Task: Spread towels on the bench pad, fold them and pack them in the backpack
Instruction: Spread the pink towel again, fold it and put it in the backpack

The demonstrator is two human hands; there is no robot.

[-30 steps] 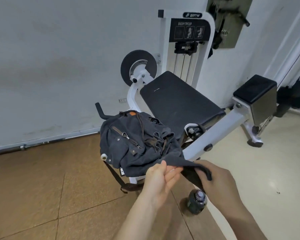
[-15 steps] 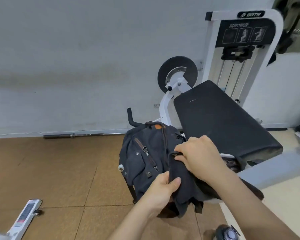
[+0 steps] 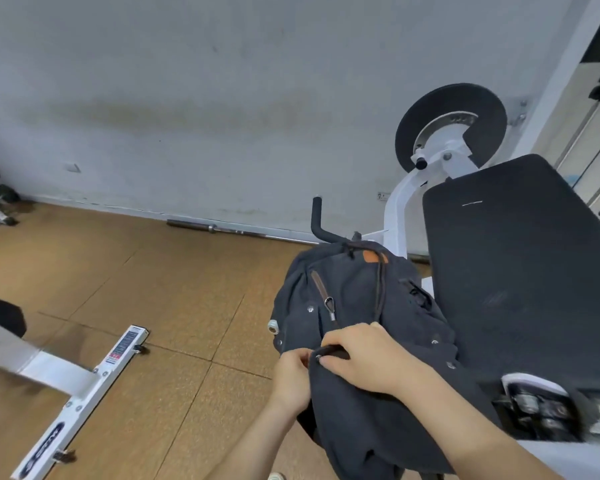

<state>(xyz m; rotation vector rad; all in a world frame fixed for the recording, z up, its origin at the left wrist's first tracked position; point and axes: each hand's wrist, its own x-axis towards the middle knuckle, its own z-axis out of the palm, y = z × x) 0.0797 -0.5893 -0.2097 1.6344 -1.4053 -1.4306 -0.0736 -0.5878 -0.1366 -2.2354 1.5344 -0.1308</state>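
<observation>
The dark backpack (image 3: 354, 306) hangs slumped against the left edge of the black bench pad (image 3: 520, 271), its brown leather patch near the top. The left hand (image 3: 291, 375) pinches the edge of the backpack's dark flap, fingers closed on the fabric. The right hand (image 3: 364, 355) presses down on the same flap, fingers curled around a strap end. No towel is discernible. A white machine frame (image 3: 84, 386) lies on the brown floor (image 3: 153, 289) to the left.
</observation>
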